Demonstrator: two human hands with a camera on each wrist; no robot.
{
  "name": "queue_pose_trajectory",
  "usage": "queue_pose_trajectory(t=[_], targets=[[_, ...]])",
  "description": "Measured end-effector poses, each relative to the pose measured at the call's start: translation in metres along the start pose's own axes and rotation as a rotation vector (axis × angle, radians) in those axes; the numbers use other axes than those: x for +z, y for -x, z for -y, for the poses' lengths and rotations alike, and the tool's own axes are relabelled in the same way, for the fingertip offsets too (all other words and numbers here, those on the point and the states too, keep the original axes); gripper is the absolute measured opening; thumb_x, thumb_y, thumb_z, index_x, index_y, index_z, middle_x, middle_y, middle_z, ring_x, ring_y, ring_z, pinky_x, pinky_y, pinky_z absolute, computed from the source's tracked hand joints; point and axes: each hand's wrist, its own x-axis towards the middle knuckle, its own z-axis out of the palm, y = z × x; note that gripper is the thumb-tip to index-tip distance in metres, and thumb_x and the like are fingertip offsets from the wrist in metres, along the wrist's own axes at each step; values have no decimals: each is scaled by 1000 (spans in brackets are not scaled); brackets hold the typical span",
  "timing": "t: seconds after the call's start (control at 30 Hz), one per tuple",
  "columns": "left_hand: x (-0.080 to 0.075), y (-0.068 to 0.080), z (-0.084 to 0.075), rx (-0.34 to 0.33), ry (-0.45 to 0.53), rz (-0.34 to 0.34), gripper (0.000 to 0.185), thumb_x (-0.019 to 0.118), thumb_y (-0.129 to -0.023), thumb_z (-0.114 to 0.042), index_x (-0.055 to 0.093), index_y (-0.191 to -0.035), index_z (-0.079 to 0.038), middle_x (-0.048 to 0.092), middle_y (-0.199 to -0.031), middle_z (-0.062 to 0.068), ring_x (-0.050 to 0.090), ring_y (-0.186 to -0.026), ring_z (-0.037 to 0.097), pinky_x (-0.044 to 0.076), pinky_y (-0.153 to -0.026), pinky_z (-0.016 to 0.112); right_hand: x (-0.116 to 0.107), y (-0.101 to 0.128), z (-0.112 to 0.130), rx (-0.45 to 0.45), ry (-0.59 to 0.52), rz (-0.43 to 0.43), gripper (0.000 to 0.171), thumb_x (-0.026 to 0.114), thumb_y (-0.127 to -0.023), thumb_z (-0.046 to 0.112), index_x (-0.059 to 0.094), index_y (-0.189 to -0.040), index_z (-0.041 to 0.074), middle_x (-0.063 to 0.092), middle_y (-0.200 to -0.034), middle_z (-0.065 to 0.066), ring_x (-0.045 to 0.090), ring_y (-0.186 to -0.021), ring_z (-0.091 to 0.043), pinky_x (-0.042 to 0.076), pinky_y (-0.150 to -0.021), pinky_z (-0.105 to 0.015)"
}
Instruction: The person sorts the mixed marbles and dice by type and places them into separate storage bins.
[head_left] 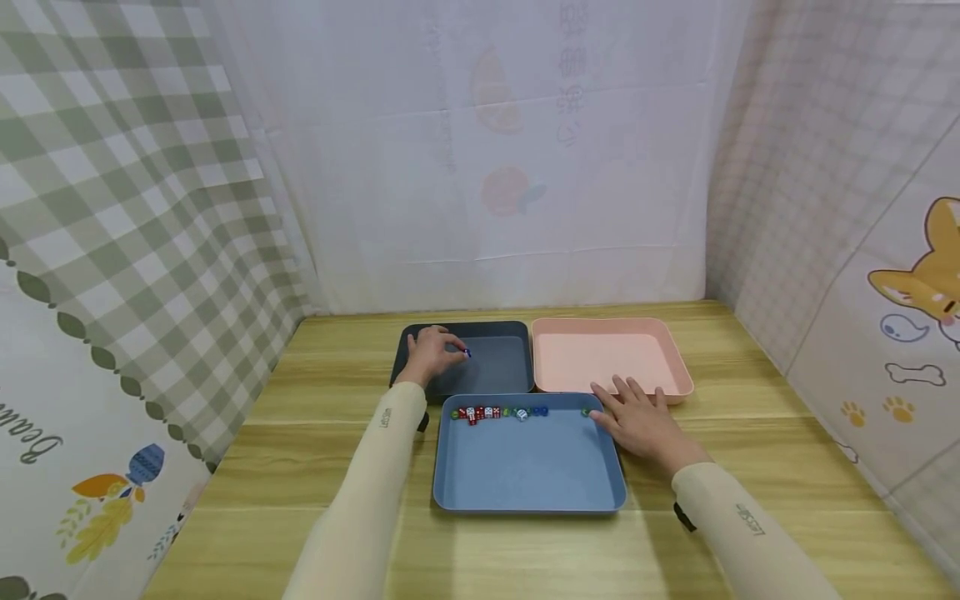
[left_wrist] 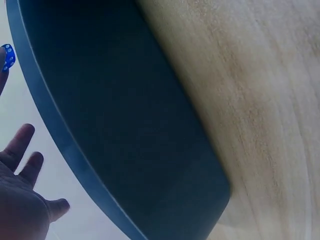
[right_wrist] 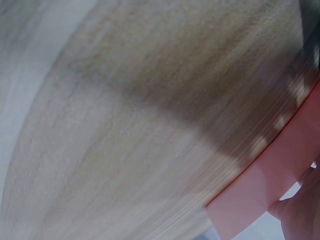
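My left hand [head_left: 448, 350] hovers over the dark navy tray [head_left: 502, 375] at the back left and pinches a small blue die [head_left: 467, 353] at its fingertips. In the left wrist view the blue die [left_wrist: 7, 57] shows at the top left edge, above the dark tray's floor [left_wrist: 125, 125], while the other fingers [left_wrist: 22, 150] are spread. My right hand [head_left: 628, 402] lies flat on the table at the far right corner of the blue tray [head_left: 528, 475], with straight fingers reaching the pink tray [head_left: 607, 354]. Several dice [head_left: 498, 412] line the blue tray's far wall.
The three trays sit close together in the middle of a wooden table [head_left: 750, 433]. A lone green die [head_left: 585, 411] lies near my right hand. Cloth curtains close off the back and both sides. The right wrist view shows the pink tray's corner [right_wrist: 270, 185] on the wood.
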Motion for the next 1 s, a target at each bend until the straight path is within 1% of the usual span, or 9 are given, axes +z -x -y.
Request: queue_pose_trajectory(t=[0.1,0.23,0.33,0.53,0.83,1.0], targets=[[0,1,1,-16,-21,11,25,72,-92,-30,75,-116,-21,42,-151,14,26,-144,39,-1,-112,69,0,0,1,2,-2,8,66,38,-104,53,34,-155,11,23,-158,-28,17,-143,-52,5,-106,-76],[0,2,3,-22,-39,7,32,70,-95,-29,71,-125,-20,39,-154,14,23,-145,39,-2,-113,68,-2,0,1,4,-8,14,67,37,-104,53,34,-156,10,23,-158,-29,16,-144,-52,4,-107,-76],[-2,4,3,-13,-56,-5,32,69,-95,-30,71,-126,-19,41,-153,14,24,-145,39,-1,-113,68,-2,0,1,5,-12,17,67,37,-104,53,34,-155,10,23,-158,-29,16,-144,-52,4,-107,-76],[-6,6,3,-10,-84,-2,32,68,-95,-33,71,-125,-21,42,-152,13,25,-144,39,3,-113,69,-2,1,1,3,-14,20,67,37,-104,53,34,-155,10,24,-157,-29,16,-143,-52,4,-106,-76],[-7,10,6,5,-51,-8,32,69,-95,-34,72,-124,-21,41,-153,13,25,-145,38,2,-114,67,-1,0,0,-16,-4,-14,65,38,-104,53,36,-155,12,26,-156,-28,20,-143,-52,7,-105,-77],[-10,19,5,29,-27,-2,33,69,-95,-35,72,-124,-21,39,-154,14,24,-145,38,3,-114,66,0,1,-1,-12,-8,-4,66,37,-104,53,36,-155,11,25,-157,-29,19,-143,-52,7,-106,-77]])
